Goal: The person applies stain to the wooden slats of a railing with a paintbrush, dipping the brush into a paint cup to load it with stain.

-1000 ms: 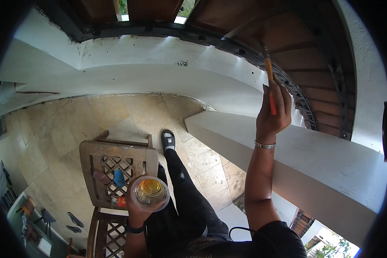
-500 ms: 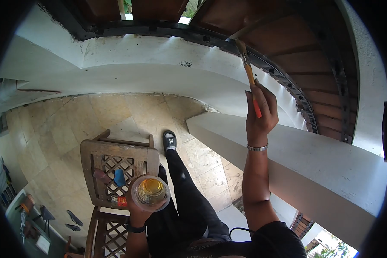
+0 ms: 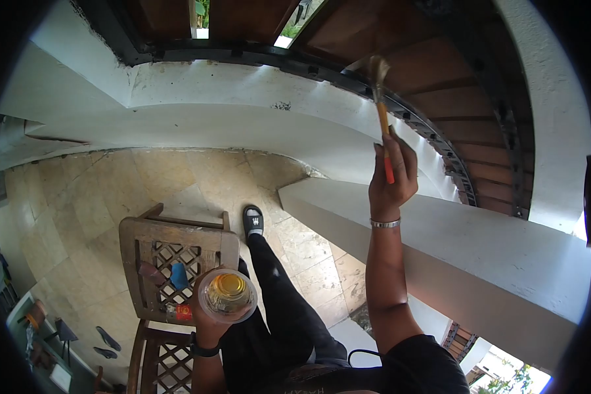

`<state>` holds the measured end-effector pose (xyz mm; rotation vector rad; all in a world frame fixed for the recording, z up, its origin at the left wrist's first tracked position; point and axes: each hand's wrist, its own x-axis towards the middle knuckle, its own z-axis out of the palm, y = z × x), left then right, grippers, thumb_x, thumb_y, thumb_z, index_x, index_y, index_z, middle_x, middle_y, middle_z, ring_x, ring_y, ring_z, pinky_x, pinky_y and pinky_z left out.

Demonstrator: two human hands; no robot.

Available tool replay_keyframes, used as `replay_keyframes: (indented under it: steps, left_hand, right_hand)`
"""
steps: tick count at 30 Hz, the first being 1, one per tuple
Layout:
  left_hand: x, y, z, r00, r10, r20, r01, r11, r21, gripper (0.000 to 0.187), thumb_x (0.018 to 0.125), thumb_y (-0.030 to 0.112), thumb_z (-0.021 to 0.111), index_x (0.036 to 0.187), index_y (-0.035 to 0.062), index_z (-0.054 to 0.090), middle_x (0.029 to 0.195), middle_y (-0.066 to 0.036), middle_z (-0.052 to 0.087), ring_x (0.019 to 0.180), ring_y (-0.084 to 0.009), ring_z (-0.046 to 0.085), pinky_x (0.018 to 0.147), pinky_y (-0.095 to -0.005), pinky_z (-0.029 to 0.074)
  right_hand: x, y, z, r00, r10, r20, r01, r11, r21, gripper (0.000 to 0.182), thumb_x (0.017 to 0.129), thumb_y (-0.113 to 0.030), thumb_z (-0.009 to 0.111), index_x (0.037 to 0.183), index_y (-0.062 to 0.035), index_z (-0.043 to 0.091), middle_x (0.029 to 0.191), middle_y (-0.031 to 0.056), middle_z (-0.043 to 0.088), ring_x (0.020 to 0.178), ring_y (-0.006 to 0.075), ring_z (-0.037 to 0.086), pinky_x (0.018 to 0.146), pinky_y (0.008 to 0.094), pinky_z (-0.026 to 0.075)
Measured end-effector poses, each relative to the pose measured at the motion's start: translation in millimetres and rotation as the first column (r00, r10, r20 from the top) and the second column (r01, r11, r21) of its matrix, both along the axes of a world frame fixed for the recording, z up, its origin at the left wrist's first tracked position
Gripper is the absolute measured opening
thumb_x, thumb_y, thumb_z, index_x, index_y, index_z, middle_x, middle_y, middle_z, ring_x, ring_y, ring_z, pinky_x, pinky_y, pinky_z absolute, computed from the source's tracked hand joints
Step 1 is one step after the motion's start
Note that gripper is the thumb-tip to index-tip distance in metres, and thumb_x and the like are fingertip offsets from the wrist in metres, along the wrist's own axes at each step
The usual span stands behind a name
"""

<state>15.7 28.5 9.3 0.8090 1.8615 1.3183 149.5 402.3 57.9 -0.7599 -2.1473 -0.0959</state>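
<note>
Raised toward the top of the head view, my right hand [image 3: 394, 172] is closed on the handle of a paintbrush [image 3: 383, 118]. The handle is wooden with a red end, and its bristles overlap the dark metal rail [image 3: 338, 73] and brown wooden slats [image 3: 433, 98] of a railing. Low on the left, my left hand [image 3: 207, 322] grips a clear plastic cup [image 3: 228, 295] holding a yellowish liquid. Most of the left fingers are hidden behind the cup.
A wooden chair [image 3: 207, 230] stands left of my legs, with a blue cloth-like piece [image 3: 179, 276] and a red-labelled container [image 3: 179, 312] on it. A white ledge [image 3: 459, 233] runs under my right arm. Slippers [image 3: 108, 338] lie on the tiled floor [image 3: 85, 223].
The brush tip has lifted slightly from the rail toward the slats, its bristles now more upright. My left hand keeps the cup in nearly the same place. The view has shifted slightly.
</note>
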Motion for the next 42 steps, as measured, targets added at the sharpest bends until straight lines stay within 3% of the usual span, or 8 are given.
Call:
replay_keyframes:
  steps: [3, 9, 12, 19, 21, 29, 35, 42]
  left_hand:
    - [5, 2, 7, 0.985, 0.121, 0.125, -0.130, 0.990, 0.063, 0.076, 0.059, 0.015, 0.093, 0.123, 0.0018, 0.054, 0.117, -0.013, 0.062, 0.107, -0.0276, 0.062, 0.095, -0.0399, 0.050]
    - [22, -24, -29, 0.989, 0.147, 0.008, -0.146, 0.973, 0.181, 0.085, 0.053, 0.017, 0.094, 0.125, 0.0014, 0.053, 0.118, -0.017, 0.062, 0.109, -0.0330, 0.061, 0.096, -0.0423, 0.049]
    - [2, -20, 16, 0.997, 0.067, 0.046, -0.075, 0.978, 0.193, 0.080, 0.058, 0.008, 0.090, 0.127, 0.0006, 0.051, 0.121, -0.015, 0.060, 0.112, -0.0291, 0.059, 0.100, -0.0418, 0.047]
    - [-22, -35, 67, 0.983, 0.151, -0.102, -0.109, 0.934, 0.339, 0.077, 0.062, 0.019, 0.092, 0.125, 0.0010, 0.053, 0.118, -0.018, 0.062, 0.109, -0.0344, 0.061, 0.095, -0.0428, 0.049]
    - [-23, -38, 78, 0.990, 0.138, -0.003, -0.124, 0.901, 0.415, 0.076, 0.062, 0.020, 0.092, 0.124, 0.0014, 0.054, 0.117, -0.017, 0.063, 0.108, -0.0330, 0.062, 0.094, -0.0422, 0.049]
    - [-39, -32, 141, 0.974, 0.089, -0.208, 0.014, 0.894, 0.448, 0.073, 0.064, 0.018, 0.091, 0.126, 0.0019, 0.056, 0.119, -0.017, 0.065, 0.111, -0.0321, 0.063, 0.094, -0.0406, 0.051]
    - [-52, -17, 144, 0.931, 0.123, -0.345, 0.036, 0.907, 0.419, 0.069, 0.066, 0.017, 0.089, 0.125, 0.0023, 0.056, 0.118, -0.017, 0.064, 0.110, -0.0345, 0.063, 0.092, -0.0409, 0.051]
    - [-45, -18, 144, 0.887, 0.138, -0.442, 0.013, 0.947, 0.321, 0.071, 0.068, 0.014, 0.087, 0.129, 0.0017, 0.054, 0.128, -0.018, 0.059, 0.120, -0.0343, 0.057, 0.101, -0.0411, 0.046]
  right_hand:
    - [7, -17, 12, 1.000, 0.005, -0.027, -0.007, 0.998, -0.069, 0.037, 0.078, 0.006, 0.075, 0.113, -0.0056, 0.068, 0.106, 0.0141, 0.070, 0.097, 0.0279, 0.069, 0.079, 0.0341, 0.056]
    - [27, -88, 49, 0.989, 0.135, 0.067, -0.117, 0.967, -0.227, 0.038, 0.076, 0.001, 0.079, 0.111, -0.0062, 0.069, 0.111, 0.0149, 0.067, 0.101, 0.0300, 0.067, 0.082, 0.0371, 0.057]
    - [40, -134, 62, 0.939, 0.294, 0.178, -0.240, 0.932, -0.274, 0.040, 0.077, -0.004, 0.079, 0.115, -0.0095, 0.068, 0.112, 0.0136, 0.067, 0.100, 0.0296, 0.067, 0.081, 0.0380, 0.057]
    - [84, -215, 90, 0.805, 0.491, 0.332, -0.371, 0.854, -0.364, 0.040, 0.083, -0.019, 0.076, 0.122, -0.0168, 0.066, 0.107, 0.0096, 0.066, 0.093, 0.0283, 0.066, 0.077, 0.0387, 0.057]
    - [90, -227, 104, 0.798, 0.493, 0.346, -0.346, 0.845, -0.407, 0.039, 0.083, -0.018, 0.076, 0.121, -0.0161, 0.066, 0.103, 0.0097, 0.066, 0.090, 0.0282, 0.065, 0.076, 0.0393, 0.056]
    - [95, -245, 158, 0.878, 0.454, 0.152, -0.376, 0.851, -0.367, 0.034, 0.081, -0.011, 0.076, 0.114, -0.0088, 0.068, 0.100, 0.0113, 0.067, 0.087, 0.0298, 0.067, 0.073, 0.0395, 0.056]
    - [89, -269, 196, 0.942, 0.227, -0.247, -0.307, 0.880, -0.363, 0.025, 0.082, -0.002, 0.073, 0.107, -0.0033, 0.068, 0.094, 0.0150, 0.068, 0.081, 0.0297, 0.067, 0.072, 0.0351, 0.054]
    - [72, -285, 203, 0.810, 0.522, -0.267, -0.582, 0.768, -0.268, 0.024, 0.081, 0.001, 0.071, 0.104, -0.0005, 0.066, 0.094, 0.0148, 0.069, 0.081, 0.0298, 0.066, 0.072, 0.0368, 0.053]
